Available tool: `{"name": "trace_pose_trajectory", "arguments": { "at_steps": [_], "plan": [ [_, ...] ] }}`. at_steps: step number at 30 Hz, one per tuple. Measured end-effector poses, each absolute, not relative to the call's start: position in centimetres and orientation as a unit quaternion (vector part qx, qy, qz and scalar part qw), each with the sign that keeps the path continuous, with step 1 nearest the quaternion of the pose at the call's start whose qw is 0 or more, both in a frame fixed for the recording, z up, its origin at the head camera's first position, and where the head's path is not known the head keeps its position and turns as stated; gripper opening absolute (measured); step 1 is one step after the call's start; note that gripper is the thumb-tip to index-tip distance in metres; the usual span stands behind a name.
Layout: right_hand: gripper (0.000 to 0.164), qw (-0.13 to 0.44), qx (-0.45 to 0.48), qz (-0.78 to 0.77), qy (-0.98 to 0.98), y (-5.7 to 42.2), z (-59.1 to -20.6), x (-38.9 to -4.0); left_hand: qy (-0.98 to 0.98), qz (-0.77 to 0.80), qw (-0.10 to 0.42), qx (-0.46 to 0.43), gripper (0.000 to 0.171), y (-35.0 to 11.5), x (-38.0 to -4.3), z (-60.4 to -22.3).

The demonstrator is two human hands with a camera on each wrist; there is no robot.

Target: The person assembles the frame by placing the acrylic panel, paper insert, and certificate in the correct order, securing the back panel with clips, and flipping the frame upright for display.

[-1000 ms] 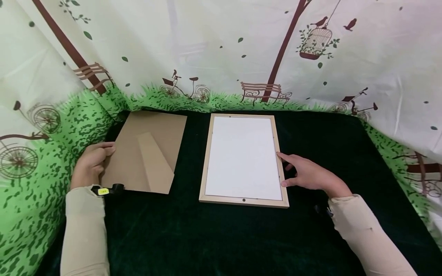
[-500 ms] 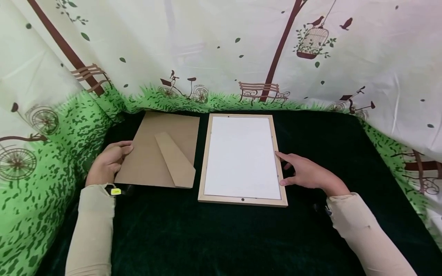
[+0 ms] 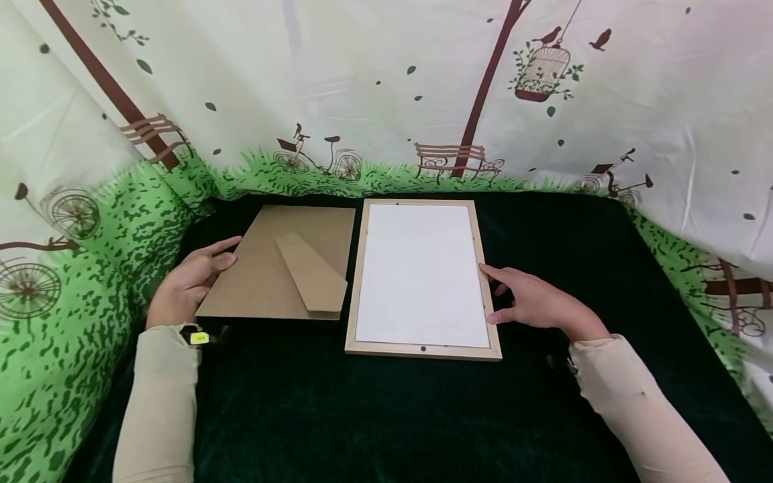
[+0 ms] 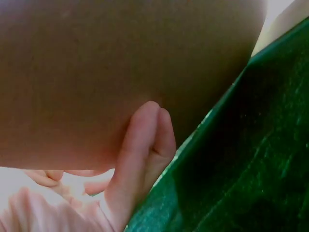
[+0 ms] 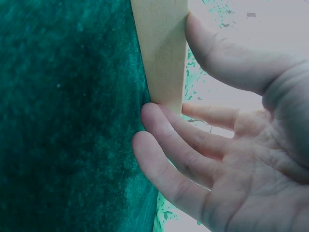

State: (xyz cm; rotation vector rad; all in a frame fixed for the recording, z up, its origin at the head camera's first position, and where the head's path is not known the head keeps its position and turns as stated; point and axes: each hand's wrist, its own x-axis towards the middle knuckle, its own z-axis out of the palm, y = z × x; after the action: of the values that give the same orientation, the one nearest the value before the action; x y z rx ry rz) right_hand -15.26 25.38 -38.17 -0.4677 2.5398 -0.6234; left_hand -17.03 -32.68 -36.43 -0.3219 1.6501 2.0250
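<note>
My left hand grips the left edge of a brown picture-frame backing board, thumb on top and fingers below. A fold-out easel leg shows on the board's upper face. In the left wrist view, fingers lie against the board's shaded underside, above the green cloth. Right of it lies a light wooden picture frame with a white sheet inside it. My right hand touches the frame's right side with index finger and thumb; the right wrist view shows the wooden side beside spread fingers.
Dark green velvet cloth covers the table. A white curtain printed with trees, benches and bicycles hangs along the back and both sides, its green lower part close to my left hand.
My left hand has brought the backing board rightward, closer to the frame, and its tilt has changed so it looks shorter from front to back. My right hand stays at the frame's side.
</note>
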Motion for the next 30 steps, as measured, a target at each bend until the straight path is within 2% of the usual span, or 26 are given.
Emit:
{"name": "trace_pose_trajectory", "arguments": {
  "at_steps": [17, 30],
  "plan": [
    [0.101, 0.240, -0.169, -0.230, 0.928, 25.3, -38.0, -15.2, 0.590, 0.765, 0.240, -0.098, 0.075, -30.6, -16.2, -34.0],
    [0.099, 0.233, -0.166, -0.212, 0.934, 25.4, -37.6, -15.2, 0.596, 0.761, 0.239, -0.095, 0.073, -27.9, -16.5, -34.2]
  ]
}}
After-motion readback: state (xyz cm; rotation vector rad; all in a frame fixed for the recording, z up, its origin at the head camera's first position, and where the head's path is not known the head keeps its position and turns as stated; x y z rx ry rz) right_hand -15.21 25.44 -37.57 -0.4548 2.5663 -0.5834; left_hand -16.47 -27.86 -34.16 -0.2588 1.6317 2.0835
